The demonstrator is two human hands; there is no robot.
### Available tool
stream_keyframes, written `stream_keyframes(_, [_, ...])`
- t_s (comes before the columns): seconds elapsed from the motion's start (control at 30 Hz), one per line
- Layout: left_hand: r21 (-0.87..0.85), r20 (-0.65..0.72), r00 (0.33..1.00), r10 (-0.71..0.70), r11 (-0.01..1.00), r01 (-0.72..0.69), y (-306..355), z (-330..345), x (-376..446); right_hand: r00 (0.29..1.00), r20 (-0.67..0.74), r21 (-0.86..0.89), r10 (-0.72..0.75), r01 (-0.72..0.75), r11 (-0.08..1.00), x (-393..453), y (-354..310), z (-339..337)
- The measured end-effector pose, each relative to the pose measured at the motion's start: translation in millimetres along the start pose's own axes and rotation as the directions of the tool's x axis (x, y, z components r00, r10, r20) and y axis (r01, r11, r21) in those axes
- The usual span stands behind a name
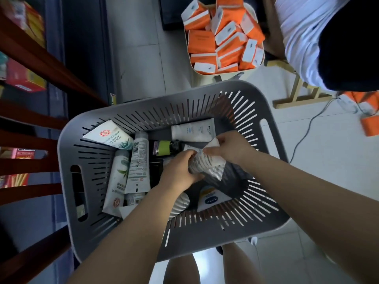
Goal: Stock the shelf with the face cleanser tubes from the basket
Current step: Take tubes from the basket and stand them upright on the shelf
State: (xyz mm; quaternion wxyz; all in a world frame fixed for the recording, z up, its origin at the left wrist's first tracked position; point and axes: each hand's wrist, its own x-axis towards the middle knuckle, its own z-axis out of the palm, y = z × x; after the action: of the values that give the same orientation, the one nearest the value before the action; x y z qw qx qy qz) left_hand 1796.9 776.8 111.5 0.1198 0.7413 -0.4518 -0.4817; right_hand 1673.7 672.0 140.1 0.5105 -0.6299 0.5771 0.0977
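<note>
A grey slotted basket (260, 111) sits on the floor below me with several face cleanser tubes in it. Both my hands are inside it. My left hand (180, 173) grips the lower end of a white tube with grey print (202, 163). My right hand (229, 146) pinches the flat crimped end of a white tube (214, 142) just above it; whether that is the same tube I cannot tell. Other tubes lie at the left: white and green ones (120, 175), a grey-capped one (139, 160). A white tube (192, 131) lies at the back, a blue-labelled one (211, 198) at the front.
Dark red-brown shelf boards (41, 56) with boxed goods run down the left side. A cream basket (205, 75) full of orange packs stands behind the grey one. Another person in a white top (301, 31) is at the upper right. A cable (307, 128) crosses the tiled floor.
</note>
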Motion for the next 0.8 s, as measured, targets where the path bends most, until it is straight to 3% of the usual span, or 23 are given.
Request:
stream_keyframes(0.1, [-0.091, -0.085, 0.996, -0.006, 0.996, -0.002, -4, 5, 2, 0.994, 0.074, 0.307, 0.085, -0.103, 0.946, -1, -2, -1])
stream_keyframes(0.17, [-0.187, -0.047, 0.998, -0.029, 0.982, 0.02, -7, 6, 1, 0.979, 0.178, 0.508, 0.105, -0.182, 0.842, 0, -4, -4])
stream_keyframes(0.23, [-0.385, 0.02, 0.995, -0.099, 0.918, 0.099, -9, 3, -1, 0.966, 0.22, 0.581, 0.138, -0.243, 0.776, 5, -5, -3])
stream_keyframes(0.27, [-0.504, 0.042, 0.989, -0.139, 0.852, 0.141, -10, 1, -3, 0.965, 0.209, 0.551, 0.159, -0.25, 0.796, 9, -4, 0])
stream_keyframes(0.3, [-0.62, 0.057, 0.981, -0.185, 0.764, 0.18, -11, -1, -3, 0.975, 0.155, 0.448, 0.159, -0.212, 0.868, 12, -1, 6])
stream_keyframes(0.37, [-0.814, 0.1, 0.952, -0.288, 0.526, 0.244, -15, -6, -2, 0.998, 0.033, 0.024, 0.055, -0.056, 0.998, 19, 9, 16])
stream_keyframes(0.43, [-0.897, 0.143, 0.929, -0.342, 0.352, 0.268, -20, -10, -1, 0.995, 0.095, -0.295, -0.035, 0.061, 0.954, 21, 17, 27])
stream_keyframes(0.53, [-0.886, 0.143, 0.929, -0.341, 0.375, 0.274, -27, -13, -1, 0.982, 0.133, -0.51, -0.133, 0.183, 0.841, 26, 23, 44])
stream_keyframes(0.73, [-0.894, 0.092, 0.931, -0.354, 0.382, 0.234, -36, -17, 1, 0.972, 0.091, -0.742, -0.215, 0.211, 0.636, 37, 16, 69])
stream_keyframes(0.8, [-0.891, 0.072, 0.936, -0.343, 0.4, 0.215, -37, -20, -1, 0.974, 0.082, -0.725, -0.21, 0.203, 0.658, 38, 15, 71])
